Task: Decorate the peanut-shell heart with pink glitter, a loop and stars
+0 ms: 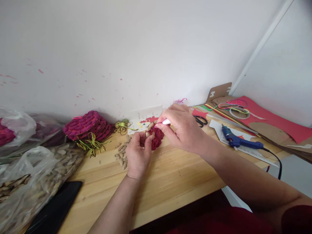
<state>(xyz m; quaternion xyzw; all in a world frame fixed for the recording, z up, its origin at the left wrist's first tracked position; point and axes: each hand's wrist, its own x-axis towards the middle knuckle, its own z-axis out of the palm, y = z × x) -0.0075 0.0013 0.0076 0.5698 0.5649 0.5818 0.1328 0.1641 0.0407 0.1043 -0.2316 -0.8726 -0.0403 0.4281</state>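
My left hand [137,151] is closed on a small dark-red scaly craft piece [158,139] and pinches a peanut shell [147,133] against its edge. My right hand [182,128] comes in from the right, its fingers closed round a small white and pink tube [166,122] whose tip meets the top of the craft piece. Both hands hover just above the wooden table [165,182]. A loose heap of peanut shells [122,152] lies to the left of my left hand.
Finished dark-red craft pieces [88,126] with green-yellow strings lie at the wall. Plastic bags of shells [36,182] and a black slab [55,211] fill the left. Scissors [201,120], a blue glue gun [237,140], a tape roll [239,113], coloured cords and red paper [275,122] lie right.
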